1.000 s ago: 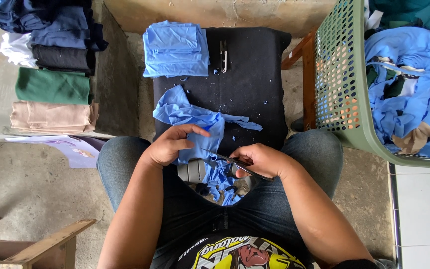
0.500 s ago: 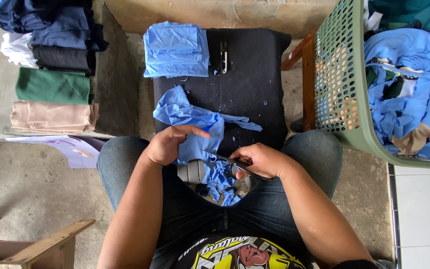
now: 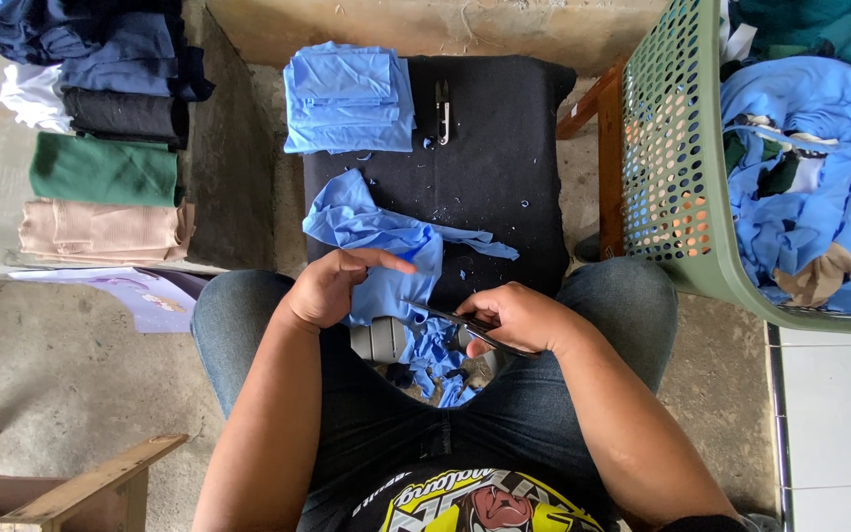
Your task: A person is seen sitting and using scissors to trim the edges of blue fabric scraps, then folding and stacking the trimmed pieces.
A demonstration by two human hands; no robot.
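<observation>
A crumpled light-blue garment (image 3: 381, 241) lies from a black padded stool (image 3: 504, 148) down onto my lap. My left hand (image 3: 332, 286) pinches the cloth, with the forefinger stretched out to the right. My right hand (image 3: 514, 317) grips dark scissors (image 3: 445, 317), whose blades point left toward the blue fabric. Blue scraps (image 3: 440, 355) lie between my knees beside a grey object (image 3: 378, 340).
A folded blue stack (image 3: 347, 99) and small thread snips (image 3: 442, 110) rest on the stool's far side. A green plastic basket (image 3: 672, 177) at the right holds more blue clothes. Folded dark, green and beige garments (image 3: 100, 167) are stacked at the left. A wooden frame (image 3: 81, 488) sits at the lower left.
My left hand's forefinger has straightened out over the cloth. The scissors have edged leftward toward the fabric.
</observation>
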